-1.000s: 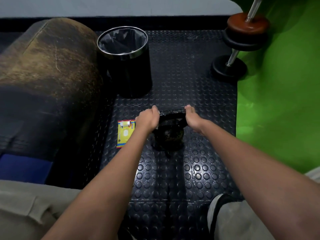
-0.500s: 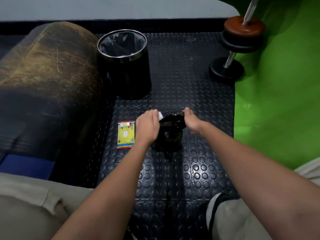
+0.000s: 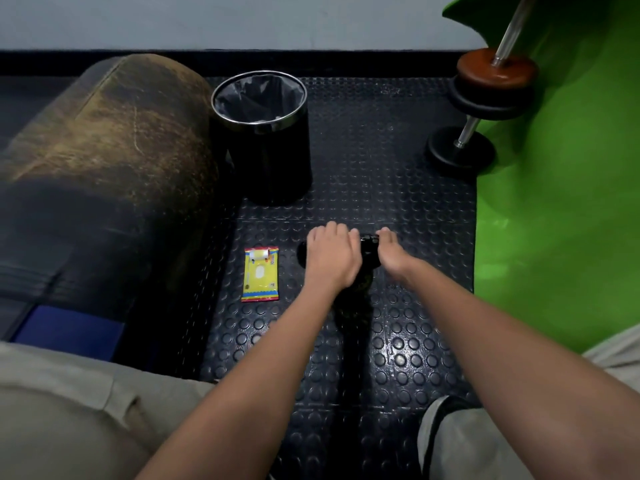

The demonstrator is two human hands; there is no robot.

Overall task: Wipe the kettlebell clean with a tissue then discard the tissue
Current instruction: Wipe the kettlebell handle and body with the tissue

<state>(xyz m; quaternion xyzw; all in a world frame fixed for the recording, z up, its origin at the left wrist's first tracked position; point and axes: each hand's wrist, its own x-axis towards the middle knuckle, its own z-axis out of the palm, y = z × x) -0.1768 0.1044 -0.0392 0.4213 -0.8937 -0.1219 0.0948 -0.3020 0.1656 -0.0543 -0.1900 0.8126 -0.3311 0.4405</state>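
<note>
Black kettlebell [image 3: 367,244] sits under both hands: left hand [image 3: 331,256] curled over it, right hand [image 3: 391,255] seemingly gripping its handle.

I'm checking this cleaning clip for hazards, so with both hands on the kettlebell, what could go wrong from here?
1. The kettlebell is black on a black studded mat and mostly hidden under the left hand and right hand, so missed patches could go unnoticed.
2. The bin stands beyond the hands, so a tossed tissue might land on the mat.
3. The tissue pack lies close beside the left hand and could get knocked.
</note>
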